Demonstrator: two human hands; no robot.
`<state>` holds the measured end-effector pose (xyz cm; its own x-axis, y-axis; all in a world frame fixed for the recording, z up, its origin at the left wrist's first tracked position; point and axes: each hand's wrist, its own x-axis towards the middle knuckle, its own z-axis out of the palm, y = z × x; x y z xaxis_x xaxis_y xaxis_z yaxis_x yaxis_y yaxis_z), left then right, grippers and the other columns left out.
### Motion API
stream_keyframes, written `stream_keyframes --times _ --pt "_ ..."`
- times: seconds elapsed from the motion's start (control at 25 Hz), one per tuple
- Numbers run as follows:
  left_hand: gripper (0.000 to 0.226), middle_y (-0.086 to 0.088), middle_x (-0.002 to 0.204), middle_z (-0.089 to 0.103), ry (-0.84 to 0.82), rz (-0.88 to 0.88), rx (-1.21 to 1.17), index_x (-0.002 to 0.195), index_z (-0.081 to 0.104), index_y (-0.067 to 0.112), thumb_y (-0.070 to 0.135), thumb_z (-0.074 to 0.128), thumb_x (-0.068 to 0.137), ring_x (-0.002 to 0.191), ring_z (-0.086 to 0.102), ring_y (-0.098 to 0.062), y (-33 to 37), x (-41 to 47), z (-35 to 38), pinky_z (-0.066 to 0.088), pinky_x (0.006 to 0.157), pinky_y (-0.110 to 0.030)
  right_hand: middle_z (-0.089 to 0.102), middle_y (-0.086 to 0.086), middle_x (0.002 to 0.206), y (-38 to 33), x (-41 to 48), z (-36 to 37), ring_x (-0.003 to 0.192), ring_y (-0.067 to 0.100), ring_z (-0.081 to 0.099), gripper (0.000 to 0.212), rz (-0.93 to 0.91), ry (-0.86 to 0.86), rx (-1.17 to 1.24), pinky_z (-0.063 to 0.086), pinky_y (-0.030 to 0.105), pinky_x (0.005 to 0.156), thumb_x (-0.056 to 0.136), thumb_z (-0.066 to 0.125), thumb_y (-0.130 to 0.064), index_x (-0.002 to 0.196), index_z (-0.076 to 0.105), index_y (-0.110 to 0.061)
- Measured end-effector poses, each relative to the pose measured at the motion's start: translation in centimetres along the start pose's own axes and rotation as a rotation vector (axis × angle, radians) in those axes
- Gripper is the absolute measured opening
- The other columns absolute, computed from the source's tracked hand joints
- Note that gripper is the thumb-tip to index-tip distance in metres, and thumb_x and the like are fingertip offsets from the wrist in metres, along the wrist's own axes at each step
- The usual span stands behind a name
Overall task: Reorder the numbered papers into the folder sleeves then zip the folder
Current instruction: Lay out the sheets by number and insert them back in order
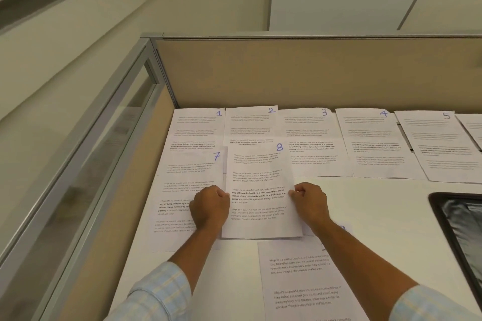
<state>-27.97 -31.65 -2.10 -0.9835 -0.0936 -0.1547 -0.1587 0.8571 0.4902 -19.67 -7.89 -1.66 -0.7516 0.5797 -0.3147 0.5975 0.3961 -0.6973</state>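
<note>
Pinching paper 8 (258, 182) by its edges, left hand (210, 207), right hand (310, 203), overlapping paper 2 (250, 122), folder (438, 216) at right

Sheet 8 (260, 185) right of sheet 7 (187, 177), overlapping sheet 2 (250, 125)

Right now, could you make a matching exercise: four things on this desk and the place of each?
Things:
1 white printed sheet marked 8
2 white printed sheet marked 1
3 white printed sheet marked 7
4 black-rimmed folder

Places:
a right edge of view
b back row, far left
c pinched by left hand and right hand
d just left of the held sheet

Pairs: 1-c, 2-b, 3-d, 4-a
</note>
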Motion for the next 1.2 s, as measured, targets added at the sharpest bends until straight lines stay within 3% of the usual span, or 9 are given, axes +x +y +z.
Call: stream_keyframes --times 0.12,0.24,0.44,0.6,0.72,0.84,1.04,1.2 --pt "0.030 0.010 0.065 0.062 -0.007 -0.016 0.010 0.064 0.060 0.024 0.032 0.071 0.091 0.065 0.062 -0.016 -0.3 0.0 0.1 0.058 0.080 -0.040 0.074 0.004 0.113 0.2 0.4 0.4 0.097 0.023 0.069 0.022 -0.007 -0.004 -0.022 0.054 0.035 0.087 0.101 0.063 -0.028 0.113 0.073 -0.012" --pt "0.030 0.010 0.065 0.061 -0.011 -0.016 -0.009 0.064 0.059 0.023 0.030 0.074 0.089 0.063 0.061 -0.015 -0.5 0.2 0.2 0.060 0.077 -0.041 0.071 0.007 0.125 0.2 0.4 0.3 0.111 0.027 0.067 0.037 -0.020 0.019 -0.045 0.052 0.038 0.096 0.102 0.063 -0.035 0.128 0.068 -0.009" --pt "0.028 0.009 0.070 0.062 -0.001 0.009 -0.030 0.068 0.056 0.024 0.028 0.076 0.087 0.066 0.061 -0.016 -1.0 0.0 0.3 0.061 0.073 -0.040 0.070 0.011 0.127 1.8 0.1 -0.8 0.116 0.028 0.065 0.041 -0.029 0.045 -0.053 0.050 0.039 0.101 0.102 0.063 -0.035 0.133 0.063 -0.008" --pt "0.020 0.007 0.086 0.064 0.034 0.187 0.055 0.077 0.061 0.026 0.029 0.073 0.091 0.088 0.058 -0.020 -0.5 -1.3 0.5 0.054 0.085 -0.042 0.070 0.009 0.120 3.7 -0.8 -2.6 0.105 0.022 0.062 0.036 -0.110 0.135 -0.048 0.046 0.032 0.094 0.102 0.064 -0.029 0.131 0.064 -0.007" --pt "0.009 0.003 0.102 0.068 0.024 0.371 -0.029 0.094 0.070 0.021 0.024 0.077 0.091 0.103 0.057 -0.021 0.2 -3.1 1.2 0.046 0.093 -0.039 0.066 0.010 0.124 6.6 -1.8 -4.6 0.111 0.026 0.062 0.034 -0.108 0.225 -0.068 0.047 0.037 0.098 0.102 0.064 -0.025 0.131 0.064 -0.009" --pt "0.018 0.004 0.109 0.069 -0.013 0.507 -0.124 0.102 0.070 0.020 0.021 0.081 0.088 0.106 0.059 -0.020 0.9 -5.5 2.5 0.042 0.092 -0.032 0.063 0.012 0.131 10.1 -2.6 -6.5 0.120 0.031 0.060 0.034 -0.063 0.230 -0.133 0.048 0.046 0.105 0.102 0.062 -0.026 0.133 0.064 -0.010" --pt "0.031 0.005 0.128 0.063 -0.166 0.648 -0.087 0.118 0.070 0.022 0.033 0.076 0.090 0.126 0.052 -0.018 1.3 -9.7 4.9 0.032 0.105 -0.027 0.053 0.011 0.135 13.0 -3.8 -7.8 0.125 0.032 0.053 0.037 -0.055 0.085 -0.208 0.048 0.044 0.102 0.101 0.063 -0.026 0.133 0.065 -0.009" --pt "0.054 0.004 0.159 0.043 -0.312 0.647 0.115 0.142 0.059 0.028 0.048 0.071 0.093 0.149 0.032 -0.019 1.4 -11.3 5.4 0.023 0.122 -0.037 0.050 0.006 0.131 13.4 -4.6 -8.1 0.124 0.028 0.049 0.033 -0.080 0.035 -0.215 0.048 0.042 0.099 0.097 0.069 -0.030 0.125 0.066 -0.013"
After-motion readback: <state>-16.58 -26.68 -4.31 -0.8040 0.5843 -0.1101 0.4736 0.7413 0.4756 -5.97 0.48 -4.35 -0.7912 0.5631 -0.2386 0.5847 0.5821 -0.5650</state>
